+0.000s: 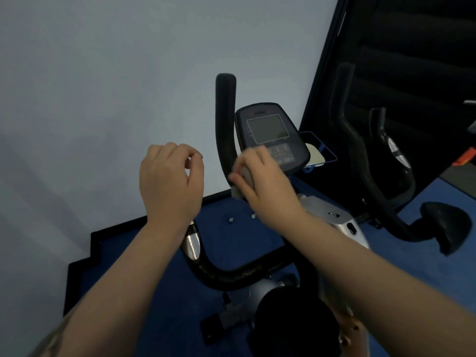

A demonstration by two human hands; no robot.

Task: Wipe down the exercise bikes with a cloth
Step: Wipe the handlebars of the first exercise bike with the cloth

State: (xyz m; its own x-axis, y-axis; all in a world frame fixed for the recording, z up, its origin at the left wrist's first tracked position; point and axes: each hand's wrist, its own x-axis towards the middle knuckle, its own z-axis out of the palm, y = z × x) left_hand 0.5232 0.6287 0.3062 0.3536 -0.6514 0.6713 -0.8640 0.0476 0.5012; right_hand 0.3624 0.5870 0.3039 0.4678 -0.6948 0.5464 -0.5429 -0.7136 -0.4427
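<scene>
- Cloth (pixel 240 182): a pale wad, pinched in the right hand (pixel 260 181) and pressed against the lower part of the upright handlebar grip (pixel 226 119).
- Grip's long axis runs roughly 12-to-6 in the view, bowing slightly at the bottom; most of its black length lies at 12 o'clock from the cloth, so the next stroke is judged to go upward along that axis.
- Right hand is closed around the cloth, fingers wrapped from the 3 o'clock side of the grip; it is motion-blurred, so the exact finger placement cannot be told.
- Left hand (pixel 171 181): held clear at 9 o'clock from the grip, nothing in it, fingers loosely curled with thumb and forefinger near each other. Not touching the bike.
- Right hand is clearly the nearer one; the stroke is its job.
- Console (pixel 269 132) sits just beside the grip at 3 o'clock, close to the right knuckles; a knock is possible on the way up.
- Lower bar (pixel 231 274) curves at 6 o'clock, apparently unwiped.
- A second bike (pixel 386 176) stands at 3 o'clock, well apart.
</scene>
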